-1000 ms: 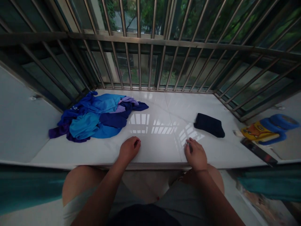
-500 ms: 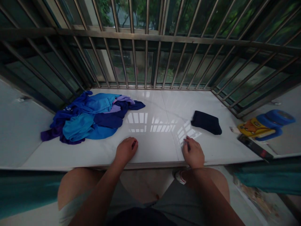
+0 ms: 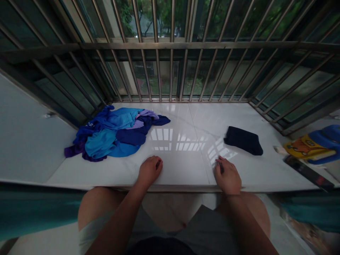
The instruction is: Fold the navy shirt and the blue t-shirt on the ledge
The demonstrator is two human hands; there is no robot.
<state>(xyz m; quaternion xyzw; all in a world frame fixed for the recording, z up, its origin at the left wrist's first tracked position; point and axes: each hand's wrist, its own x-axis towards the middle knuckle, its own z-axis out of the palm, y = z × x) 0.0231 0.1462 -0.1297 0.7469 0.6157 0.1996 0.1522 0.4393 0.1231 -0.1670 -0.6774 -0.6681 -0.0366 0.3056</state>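
The left hand point(image 3: 150, 170) and right hand point(image 3: 228, 175) rest curled, apart; if gripping, I cannot tell. Seemingly a pause: reaching the clothes point(image 3: 114, 134), at left's ten o'clock, would require uncurling.

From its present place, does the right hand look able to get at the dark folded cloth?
Probably yes: the dark folded cloth lies beyond the right hand, slightly to its right, and nothing seems to stand between them on the white ledge.
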